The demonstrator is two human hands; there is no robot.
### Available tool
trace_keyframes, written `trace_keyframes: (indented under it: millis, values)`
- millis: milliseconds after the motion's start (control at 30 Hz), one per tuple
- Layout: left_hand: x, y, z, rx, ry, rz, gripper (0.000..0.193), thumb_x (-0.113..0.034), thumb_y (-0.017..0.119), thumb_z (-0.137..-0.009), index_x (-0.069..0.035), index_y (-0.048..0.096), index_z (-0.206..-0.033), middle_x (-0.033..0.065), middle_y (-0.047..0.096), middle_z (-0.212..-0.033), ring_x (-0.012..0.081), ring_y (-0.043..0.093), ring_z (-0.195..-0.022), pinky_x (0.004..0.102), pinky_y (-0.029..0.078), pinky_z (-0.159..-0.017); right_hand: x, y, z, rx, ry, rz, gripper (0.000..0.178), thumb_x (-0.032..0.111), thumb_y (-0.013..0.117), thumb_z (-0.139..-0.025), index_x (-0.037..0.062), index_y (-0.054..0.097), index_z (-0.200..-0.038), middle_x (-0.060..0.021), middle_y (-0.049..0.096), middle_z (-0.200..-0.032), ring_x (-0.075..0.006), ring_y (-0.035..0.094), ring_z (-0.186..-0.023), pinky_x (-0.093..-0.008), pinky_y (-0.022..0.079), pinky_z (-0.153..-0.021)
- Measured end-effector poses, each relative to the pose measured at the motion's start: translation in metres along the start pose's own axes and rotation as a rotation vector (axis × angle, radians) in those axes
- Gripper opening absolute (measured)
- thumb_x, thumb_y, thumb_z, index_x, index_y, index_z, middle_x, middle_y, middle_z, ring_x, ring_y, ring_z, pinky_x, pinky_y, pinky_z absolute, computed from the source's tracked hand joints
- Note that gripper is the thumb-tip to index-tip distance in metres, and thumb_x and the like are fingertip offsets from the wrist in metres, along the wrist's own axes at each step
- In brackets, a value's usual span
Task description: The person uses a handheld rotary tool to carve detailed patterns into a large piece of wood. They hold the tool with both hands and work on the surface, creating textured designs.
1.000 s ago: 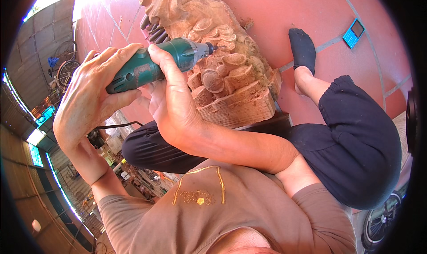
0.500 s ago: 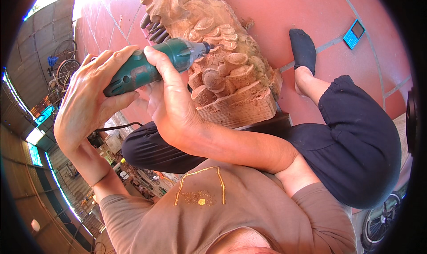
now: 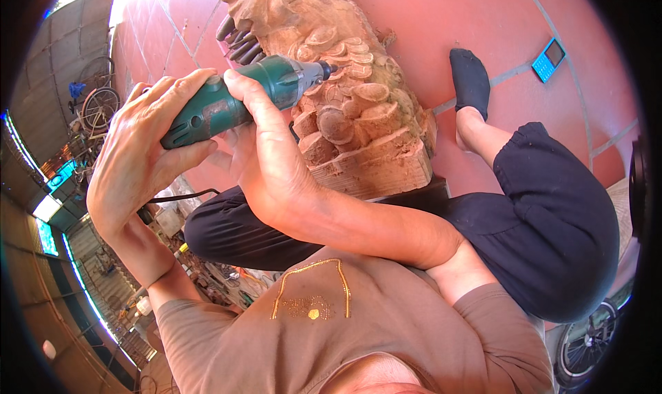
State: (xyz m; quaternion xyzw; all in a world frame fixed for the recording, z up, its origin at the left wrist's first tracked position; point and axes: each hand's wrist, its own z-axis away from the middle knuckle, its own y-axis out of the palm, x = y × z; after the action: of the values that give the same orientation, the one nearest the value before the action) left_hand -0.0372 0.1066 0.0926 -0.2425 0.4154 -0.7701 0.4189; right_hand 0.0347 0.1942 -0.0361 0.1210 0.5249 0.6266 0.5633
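A green die grinder (image 3: 279, 84) with a grey metal nose slants across the near part of a carved wooden piece (image 3: 338, 128). My left hand (image 3: 141, 128) is wrapped round the rear of its body. Farther forward, my right hand (image 3: 272, 153) grips the same tool, thumb along the top and its other fingers mostly hidden underneath. The short bit at the nose (image 3: 331, 68) lies over the rounded carved lumps; whether it touches the wood I cannot tell. Curved reliefs cover the carving, and its near end is a flat sawn face.
Several dark rod-like handles (image 3: 243, 44) lie left of the carving. A black cord (image 3: 183, 197) runs behind my left wrist. My sock-covered foot (image 3: 470, 80) rests on red floor tiles, with a blue keypad phone (image 3: 549, 60) farther right. Bicycles (image 3: 100, 108) stand at the far left.
The view has shifted slightly. The grinder's nose sits a little farther right and higher over the carving. Both hands keep the same grip.
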Motion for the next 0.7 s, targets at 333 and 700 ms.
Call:
trace_keyframes:
  millis: [333, 700]
  values:
    - [0.006, 0.004, -0.004, -0.015, 0.052, 0.01, 0.071, -0.019, 0.081, -0.069, -0.001, 0.058, -0.134, 0.0143, 0.066, -0.109, 0.0349, 0.064, -0.102, 0.0451, 0.045, -0.095, 0.0, -0.001, 0.0, -0.011, 0.021, -0.006, 0.025, 0.036, 0.069, -0.097, 0.0225, 0.062, -0.117, 0.0064, 0.065, -0.111, -0.0081, 0.06, -0.103, -0.036, 0.047, -0.099]
    - [0.004, 0.002, -0.021, -0.013, 0.113, 0.018, 0.08, -0.02, 0.085, -0.06, -0.001, 0.06, -0.133, 0.0144, 0.067, -0.105, 0.0342, 0.06, -0.096, 0.0423, 0.047, -0.09, 0.009, 0.005, 0.001, -0.03, -0.022, -0.038, 0.025, 0.037, 0.067, -0.098, 0.0217, 0.062, -0.117, 0.0079, 0.064, -0.115, -0.0076, 0.059, -0.105, -0.0358, 0.045, -0.101]
